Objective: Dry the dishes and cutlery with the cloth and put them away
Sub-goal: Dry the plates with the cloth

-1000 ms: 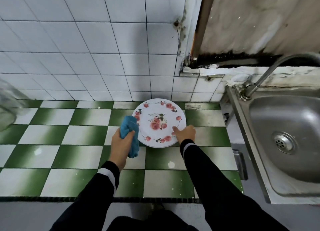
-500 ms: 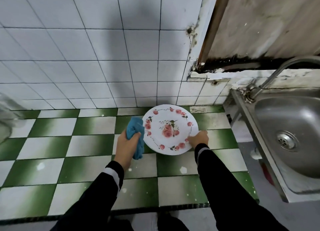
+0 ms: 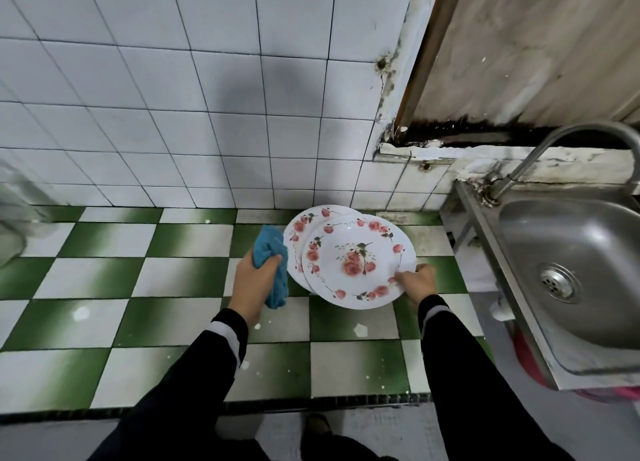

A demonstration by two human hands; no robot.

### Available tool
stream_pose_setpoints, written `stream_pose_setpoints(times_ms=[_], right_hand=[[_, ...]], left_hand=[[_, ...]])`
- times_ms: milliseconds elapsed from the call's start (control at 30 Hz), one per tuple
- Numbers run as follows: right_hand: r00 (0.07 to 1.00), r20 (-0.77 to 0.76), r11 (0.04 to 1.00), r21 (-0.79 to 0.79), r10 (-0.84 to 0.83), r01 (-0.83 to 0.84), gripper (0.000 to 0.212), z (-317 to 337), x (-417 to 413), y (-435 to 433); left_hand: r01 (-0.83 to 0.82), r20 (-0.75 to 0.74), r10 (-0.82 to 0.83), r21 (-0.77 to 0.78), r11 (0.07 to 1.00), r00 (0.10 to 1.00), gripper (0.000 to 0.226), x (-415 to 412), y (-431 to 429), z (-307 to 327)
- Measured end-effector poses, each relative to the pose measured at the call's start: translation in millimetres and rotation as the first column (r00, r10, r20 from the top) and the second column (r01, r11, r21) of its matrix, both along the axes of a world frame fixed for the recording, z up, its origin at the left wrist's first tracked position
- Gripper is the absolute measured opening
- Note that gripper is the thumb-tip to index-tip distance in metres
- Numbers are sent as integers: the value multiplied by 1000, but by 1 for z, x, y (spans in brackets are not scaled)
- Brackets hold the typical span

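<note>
- Two plates at frame centre: front plate partly covers rear plate.
- Our right grip pinches the front plate's rim.
- Our left grip clenches the blue cloth.

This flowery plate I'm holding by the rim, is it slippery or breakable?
Probably stiff: the top plate holds its shape though the right hand pinches only its rim. Its shiny face suggests a slippery hold. It may chip if it drops onto the plate below or the tiled counter.
</note>
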State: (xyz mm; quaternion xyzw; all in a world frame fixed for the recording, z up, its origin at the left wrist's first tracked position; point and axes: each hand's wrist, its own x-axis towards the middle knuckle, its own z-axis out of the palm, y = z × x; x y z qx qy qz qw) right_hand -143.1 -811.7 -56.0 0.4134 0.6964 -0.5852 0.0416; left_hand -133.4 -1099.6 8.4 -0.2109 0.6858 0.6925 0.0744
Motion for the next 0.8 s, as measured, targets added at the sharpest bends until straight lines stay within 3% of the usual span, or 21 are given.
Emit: stream_pose_setpoints(times_ms=[167, 300, 633, 800], right_hand=[[984, -148, 969, -237, -103, 66, 40, 8, 8, -5], [976, -165, 944, -319, -142, 83, 37, 9, 13, -8], [972, -201, 923, -383, -125, 40, 33, 19, 16, -10], [928, -349, 947, -321, -129, 11, 31, 45, 14, -16]], left_hand=[[-21, -30, 21, -16, 1000, 999, 34, 5, 3, -2], [-52, -39, 52, 11, 999, 998, 33, 7, 9, 0], [-84, -15, 84, 23, 996, 996, 31, 12, 14, -6], [-81, 1, 81, 41, 996, 997, 32, 13, 23, -7]])
